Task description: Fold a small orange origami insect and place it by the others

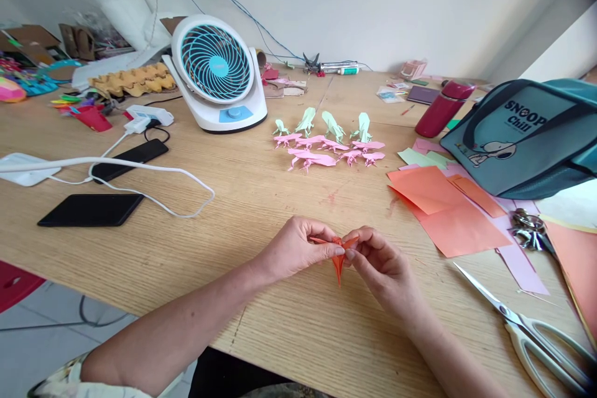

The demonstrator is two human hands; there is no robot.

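Observation:
A small orange folded paper figure (337,260) is held just above the wooden table (261,199), near its front edge. My left hand (298,247) pinches its left side, fingers closed on the paper. My right hand (379,258) pinches its right side, fingertips meeting the left ones. A pointed tip of the figure hangs down between the hands. Further back lie several finished pink paper figures (326,152) and several pale green ones (326,124) in rows.
Orange paper sheets (443,208) and pink strips lie to the right, with large scissors (536,329) and small scissors (529,230). A teal bag (527,137), a red bottle (443,109), a desk fan (217,74), two phones (91,209) and a white cable (153,168) stand around.

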